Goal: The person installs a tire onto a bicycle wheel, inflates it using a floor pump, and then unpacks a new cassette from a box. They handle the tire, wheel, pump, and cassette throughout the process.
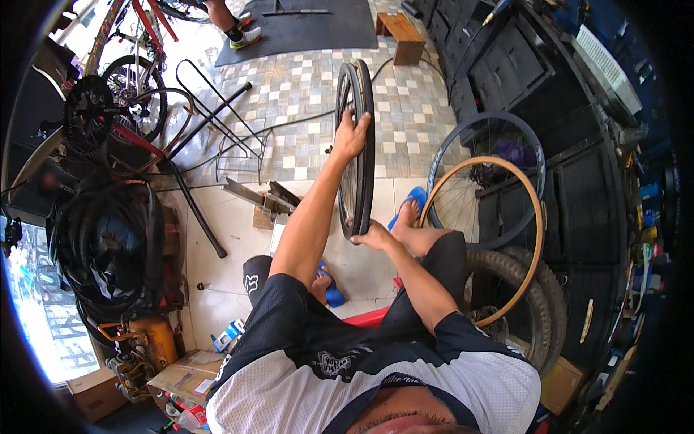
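I hold a bicycle wheel [366, 177] with a black tyre upright and nearly edge-on in front of me, between my knees. My left hand [350, 136] is closed on its upper part, with that arm reaching forward. My right hand [370, 235] grips it low at the near end. A grey metal stand [256, 197] is just left of the wheel's lower part. To the right, a tan ring [538, 239], perhaps a tyre, leans over a spoked wheel with a dark rim [538, 159].
Bicycles [126, 108], a wire rack [231, 141] and black tubes [108, 253] crowd the left. Another person's leg [231, 32] stands beyond, near a wooden stool [401, 36]. Black cabinets [578, 217] line the right, with knobby tyres [531, 304] before them. Cardboard boxes [184, 380] lie lower left.
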Action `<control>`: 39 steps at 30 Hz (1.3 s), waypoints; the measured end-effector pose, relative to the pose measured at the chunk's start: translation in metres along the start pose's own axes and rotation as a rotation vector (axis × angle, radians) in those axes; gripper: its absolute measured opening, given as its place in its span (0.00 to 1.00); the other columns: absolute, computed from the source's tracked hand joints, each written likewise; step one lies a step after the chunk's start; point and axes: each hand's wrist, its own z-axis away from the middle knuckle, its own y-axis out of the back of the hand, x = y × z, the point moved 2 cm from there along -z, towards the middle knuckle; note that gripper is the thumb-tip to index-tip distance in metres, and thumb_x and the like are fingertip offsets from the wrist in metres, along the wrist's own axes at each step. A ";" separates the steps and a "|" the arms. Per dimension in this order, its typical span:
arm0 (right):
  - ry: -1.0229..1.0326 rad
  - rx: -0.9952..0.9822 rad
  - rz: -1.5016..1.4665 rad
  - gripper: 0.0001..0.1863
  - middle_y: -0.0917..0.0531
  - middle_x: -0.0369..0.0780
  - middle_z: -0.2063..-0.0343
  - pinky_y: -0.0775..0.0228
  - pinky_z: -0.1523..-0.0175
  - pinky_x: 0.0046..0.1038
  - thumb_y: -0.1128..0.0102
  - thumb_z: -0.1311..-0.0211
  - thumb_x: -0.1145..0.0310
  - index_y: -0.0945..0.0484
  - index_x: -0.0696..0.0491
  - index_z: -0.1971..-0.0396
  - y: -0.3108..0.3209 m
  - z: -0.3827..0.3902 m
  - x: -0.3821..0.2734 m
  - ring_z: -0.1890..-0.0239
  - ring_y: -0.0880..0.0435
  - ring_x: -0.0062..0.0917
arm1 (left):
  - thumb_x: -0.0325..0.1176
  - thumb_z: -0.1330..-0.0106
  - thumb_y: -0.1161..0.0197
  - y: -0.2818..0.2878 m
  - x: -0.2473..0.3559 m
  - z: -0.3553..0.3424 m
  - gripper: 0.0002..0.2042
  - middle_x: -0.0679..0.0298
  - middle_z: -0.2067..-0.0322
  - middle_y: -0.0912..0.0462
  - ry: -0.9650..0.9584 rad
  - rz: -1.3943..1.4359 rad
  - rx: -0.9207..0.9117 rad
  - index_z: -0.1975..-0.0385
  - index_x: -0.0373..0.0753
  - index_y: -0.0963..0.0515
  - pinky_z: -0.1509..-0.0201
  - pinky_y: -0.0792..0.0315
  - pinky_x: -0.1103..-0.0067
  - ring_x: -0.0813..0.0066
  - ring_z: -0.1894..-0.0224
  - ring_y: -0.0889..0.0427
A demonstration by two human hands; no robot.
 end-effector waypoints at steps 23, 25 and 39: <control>0.054 0.644 0.101 0.37 0.12 0.56 0.66 0.23 0.50 0.44 0.45 0.29 0.36 0.16 0.62 0.65 0.084 -0.001 -0.172 0.57 0.12 0.50 | 0.53 0.18 0.58 -0.009 -0.013 0.095 0.32 0.32 0.43 0.21 -0.087 0.115 0.285 0.33 0.27 0.30 0.34 0.30 0.56 0.34 0.39 0.22; 0.086 0.674 0.142 0.36 0.13 0.57 0.66 0.23 0.50 0.45 0.43 0.30 0.37 0.16 0.63 0.64 0.080 0.002 -0.175 0.57 0.12 0.51 | 0.52 0.18 0.57 -0.008 -0.012 0.098 0.31 0.31 0.45 0.20 -0.086 0.121 0.311 0.33 0.27 0.31 0.37 0.28 0.55 0.33 0.41 0.21; 0.046 0.541 0.648 0.32 0.13 0.56 0.56 0.22 0.44 0.45 0.22 0.48 0.49 0.18 0.63 0.55 0.113 -0.024 -0.230 0.51 0.13 0.50 | 0.53 0.23 0.44 -0.068 -0.024 0.152 0.40 0.36 0.39 0.32 -0.220 0.124 0.234 0.26 0.24 0.48 0.28 0.41 0.56 0.38 0.33 0.35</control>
